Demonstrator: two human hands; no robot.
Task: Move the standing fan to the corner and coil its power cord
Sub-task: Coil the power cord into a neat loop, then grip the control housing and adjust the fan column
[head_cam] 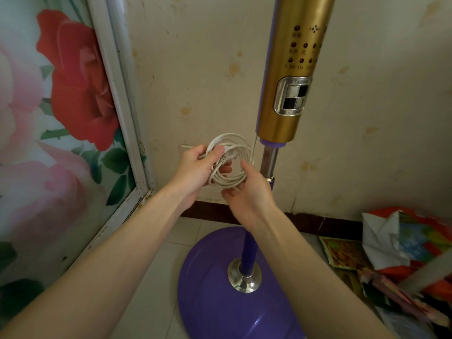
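Stained wallpaper and a floral panel meet at the corner, where the fan (291,69) is already stood. Its cord (228,161) is coiled, pinched in the left hand (195,172); the right hand (249,192) is loosely curled beneath. Stowing seemingly remains.

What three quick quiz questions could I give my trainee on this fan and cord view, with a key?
1. True or false: the white power cord lies loose on the floor.
2. Which hand pinches the coil from its left side: A) left hand, B) right hand, C) neither?
3. Fill in: the purple fan base sits on the tiled floor close to the ____ with the dark skirting.

Key
1. False: it is looped into a coil held up in front of the wall.
2. A: the thumb presses over the loops; the right hand supports the coil's lower right.
3. Wall.
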